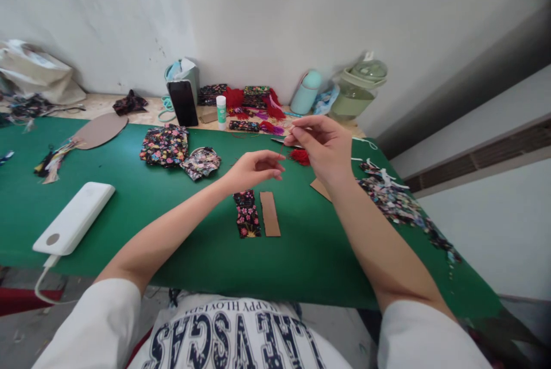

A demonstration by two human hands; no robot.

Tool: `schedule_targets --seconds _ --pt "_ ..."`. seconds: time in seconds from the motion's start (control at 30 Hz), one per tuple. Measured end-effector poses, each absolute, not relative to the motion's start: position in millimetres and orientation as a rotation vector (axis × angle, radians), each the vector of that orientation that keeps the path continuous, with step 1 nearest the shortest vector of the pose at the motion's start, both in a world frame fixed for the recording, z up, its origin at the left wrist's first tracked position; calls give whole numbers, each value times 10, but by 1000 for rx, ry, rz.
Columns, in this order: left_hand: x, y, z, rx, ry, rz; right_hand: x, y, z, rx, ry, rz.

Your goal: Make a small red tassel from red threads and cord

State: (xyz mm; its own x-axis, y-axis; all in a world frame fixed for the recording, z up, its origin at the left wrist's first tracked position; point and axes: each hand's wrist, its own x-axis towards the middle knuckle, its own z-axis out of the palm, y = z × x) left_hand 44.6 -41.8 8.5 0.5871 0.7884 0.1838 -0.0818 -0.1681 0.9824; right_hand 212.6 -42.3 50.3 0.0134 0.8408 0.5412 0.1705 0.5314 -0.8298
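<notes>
cloth (248, 215), black and flowered, lies beside a cardboard strip (270, 215) on the green tabletop (206, 260), near the left hand (257, 168), whose thumb and fingers stand apart. the right hand (326, 146), near red thread (300, 156), is pinched closed; what it grasps, if anything, i cannot tell.

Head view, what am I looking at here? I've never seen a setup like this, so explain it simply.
There is no machine, just a person's bare hands. The single picture comes from a camera on that person's head, looking forward and down, so the arms reach in from the bottom.

On the green tabletop lie a floral strip and a card strip side by side, with a white power bank to the left.

The left hand is open, with nothing visible in it. The right hand pinches its fingertips together; anything held there is too fine to tell.
</notes>
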Motion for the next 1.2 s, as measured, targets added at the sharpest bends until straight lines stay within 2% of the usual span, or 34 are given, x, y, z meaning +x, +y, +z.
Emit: schedule_targets --seconds 0.47,0.8,1.03,1.2 --pt "49 5 13 1643 1156 916 2521 -85 331 -959 -1397 677" --pt "-6 81 -64 1513 1225 827 2572 45 156 -1031 -1322 776" --pt "-88 129 -60 2004 1465 800 2615 95 73 -1130 -1388 861" --pt "-137 162 -112 2147 1534 785 2633 115 40 -1203 -1450 831"
